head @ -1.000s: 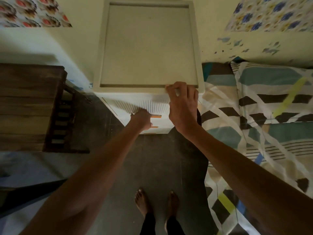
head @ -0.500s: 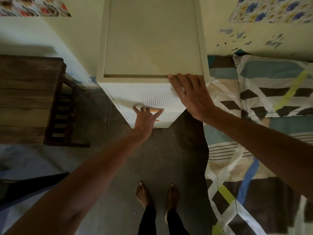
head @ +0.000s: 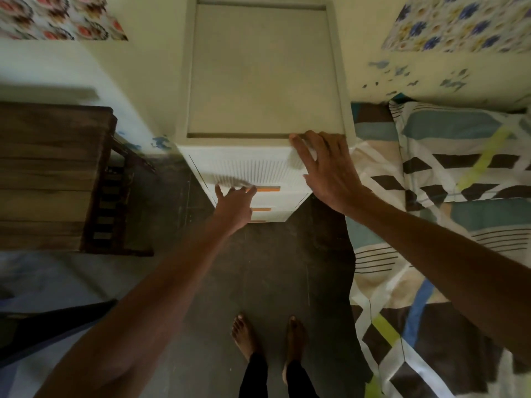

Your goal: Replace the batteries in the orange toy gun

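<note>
White ribbed drawer unit [head: 260,170] with orange handles [head: 268,189] by the left hand [head: 234,206]; geometric teal-brown-white bedsheet [head: 448,179] right of the right hand [head: 330,170].

White drawer cabinet [head: 264,70] — wooden bench [head: 51,173]

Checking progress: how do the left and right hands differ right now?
The left hand is low, at the upper orange handle; the right hand is high, on the top edge of the drawer unit. The left hand's fingers spread; the right hand's lie flatter, palm down. Both hold nothing.
</note>
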{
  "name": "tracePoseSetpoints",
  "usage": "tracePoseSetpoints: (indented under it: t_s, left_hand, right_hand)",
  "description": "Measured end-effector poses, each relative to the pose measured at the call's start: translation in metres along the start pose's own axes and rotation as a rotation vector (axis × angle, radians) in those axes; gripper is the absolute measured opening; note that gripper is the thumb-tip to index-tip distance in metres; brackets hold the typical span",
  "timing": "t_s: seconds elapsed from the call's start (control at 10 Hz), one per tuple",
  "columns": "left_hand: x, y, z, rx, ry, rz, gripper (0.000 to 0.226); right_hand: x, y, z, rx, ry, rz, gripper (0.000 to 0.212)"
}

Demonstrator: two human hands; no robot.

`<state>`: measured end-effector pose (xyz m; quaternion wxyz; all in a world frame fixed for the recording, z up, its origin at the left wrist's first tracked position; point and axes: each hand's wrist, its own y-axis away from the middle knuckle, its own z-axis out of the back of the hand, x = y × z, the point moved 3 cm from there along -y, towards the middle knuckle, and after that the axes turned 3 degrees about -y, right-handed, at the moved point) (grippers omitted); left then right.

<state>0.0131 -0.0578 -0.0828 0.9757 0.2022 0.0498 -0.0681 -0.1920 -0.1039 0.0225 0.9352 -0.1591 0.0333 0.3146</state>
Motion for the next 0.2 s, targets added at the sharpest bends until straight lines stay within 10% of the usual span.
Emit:
tracePoseSetpoints:
  t_s: [0.2]
  left_hand:
    - [0.011,0.082,0.085,-0.253,0.709,0.017,0.025]
  right_hand:
    - [0.025,0.016,0.1,-0.043,-0.624,-0.474,0.034]
